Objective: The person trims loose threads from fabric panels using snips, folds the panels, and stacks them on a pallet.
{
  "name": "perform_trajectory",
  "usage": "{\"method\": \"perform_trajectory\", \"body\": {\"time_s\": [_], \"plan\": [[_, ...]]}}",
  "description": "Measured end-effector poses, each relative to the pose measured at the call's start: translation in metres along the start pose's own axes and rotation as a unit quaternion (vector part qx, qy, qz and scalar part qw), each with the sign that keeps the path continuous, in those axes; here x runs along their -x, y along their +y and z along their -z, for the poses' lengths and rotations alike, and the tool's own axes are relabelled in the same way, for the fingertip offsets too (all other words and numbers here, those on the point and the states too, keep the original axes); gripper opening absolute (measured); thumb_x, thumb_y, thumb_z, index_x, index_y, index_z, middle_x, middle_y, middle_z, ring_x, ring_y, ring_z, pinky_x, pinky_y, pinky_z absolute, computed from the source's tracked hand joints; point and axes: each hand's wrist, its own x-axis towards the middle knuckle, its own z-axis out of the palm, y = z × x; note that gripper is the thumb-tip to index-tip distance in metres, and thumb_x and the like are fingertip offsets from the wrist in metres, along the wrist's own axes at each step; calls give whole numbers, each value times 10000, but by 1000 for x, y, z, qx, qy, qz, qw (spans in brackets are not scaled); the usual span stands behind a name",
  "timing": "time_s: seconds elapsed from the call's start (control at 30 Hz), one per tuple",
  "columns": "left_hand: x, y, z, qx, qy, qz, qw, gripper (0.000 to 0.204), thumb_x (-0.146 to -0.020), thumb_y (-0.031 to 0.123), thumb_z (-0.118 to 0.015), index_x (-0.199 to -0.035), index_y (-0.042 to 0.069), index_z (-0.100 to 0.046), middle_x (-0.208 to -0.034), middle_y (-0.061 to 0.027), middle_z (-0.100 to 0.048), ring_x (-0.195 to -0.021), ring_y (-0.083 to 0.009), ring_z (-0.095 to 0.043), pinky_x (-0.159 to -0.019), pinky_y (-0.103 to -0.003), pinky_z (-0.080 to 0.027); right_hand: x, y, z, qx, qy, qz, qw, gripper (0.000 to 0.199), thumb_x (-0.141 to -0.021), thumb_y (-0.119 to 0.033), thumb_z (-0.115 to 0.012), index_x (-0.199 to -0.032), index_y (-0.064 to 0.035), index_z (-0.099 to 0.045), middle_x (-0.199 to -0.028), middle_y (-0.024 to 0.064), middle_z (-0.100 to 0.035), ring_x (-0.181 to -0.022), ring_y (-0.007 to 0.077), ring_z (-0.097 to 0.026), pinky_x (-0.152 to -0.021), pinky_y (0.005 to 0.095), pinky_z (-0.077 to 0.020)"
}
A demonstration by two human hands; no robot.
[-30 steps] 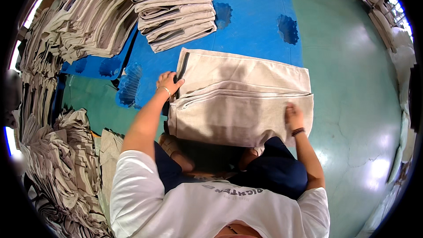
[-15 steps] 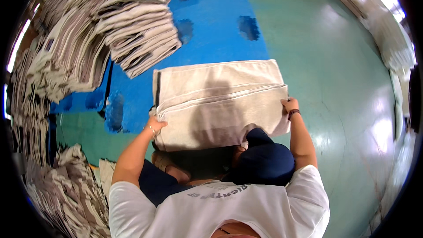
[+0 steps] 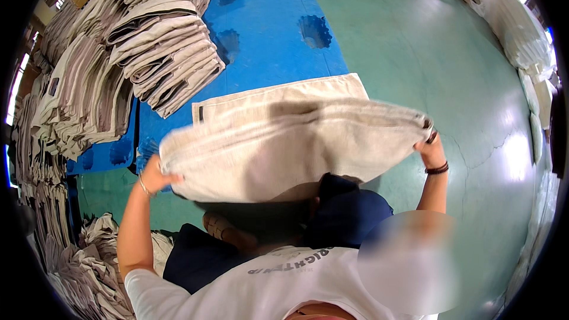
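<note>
"What's done?"
"Far left, a pile of folded cloths [image 3: 169,53]."
"This one?"
"The left hand [image 3: 156,177] holds the beige cloth [image 3: 237,169] by one end. It's near, in the middle, not piled. The right hand [image 3: 432,153] grips the other end."

Light tan is seen on the cloth [image 3: 231,157], and it is darkened by a grey shadow [image 3: 287,151]. The folded pile [image 3: 169,53] is striped in tan and black. The pallet [image 3: 269,18] is coloured bright blue and is spotted with darker blue patches [image 3: 315,31]. Green is seen on the floor [image 3: 403,53]. The shirt [image 3: 237,293] is coloured white, with grey letters [image 3: 269,265]; the trousers [image 3: 358,210] are coloured dark blue.
</note>
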Motion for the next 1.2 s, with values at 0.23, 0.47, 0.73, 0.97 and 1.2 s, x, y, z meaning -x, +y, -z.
{"method": "perform_trajectory", "body": {"time_s": [0.23,0.47,0.73,0.97,1.2], "plan": [[-134,-59,24,-16,280,53,958,575,-618,142,-688,-1123,39,-435,-970,-114,-548,-858,-206,-532,-725,-324,-429,-135,39,-25,287,112,-100,946,335,-681,-239,-621,-859,36,-548,-726,107,-573,-631,172,-534,-550,279,-422],[-130,-96,-101,-373,231,311,843,873,-649,459,-609,-1318,228,-98,-1351,-111,-156,-1232,-306,-147,-935,-528,-178,-116,131,-72,481,125,-237,835,561,-663,-299,-613,-1116,-15,-443,-1039,169,-544,-960,305,-518,-824,367,-406],[-95,-140,-84,-223,308,251,890,730,-663,333,-651,-1247,72,-299,-1133,-176,-468,-1000,-300,-475,-819,-399,-398,-116,130,-61,431,147,-218,863,506,-633,-327,-649,-984,1,-493,-946,172,-569,-878,311,-546,-752,359,-429],[-74,-155,-57,115,295,177,932,414,-701,47,-599,-1078,-38,-449,-1007,-165,-539,-829,-217,-553,-705,-317,-446,-110,112,-91,432,208,-87,873,380,-689,-337,-599,-878,-25,-491,-848,203,-566,-818,344,-543,-678,394,-432],[-70,-198,-60,-99,393,244,881,517,-670,217,-656,-1049,-72,-457,-986,-196,-543,-833,-254,-553,-718,-327,-438,-145,126,-97,526,88,-230,814,403,-768,-382,-501,-992,-48,-494,-991,184,-552,-939,316,-523,-786,406,-418]]}}
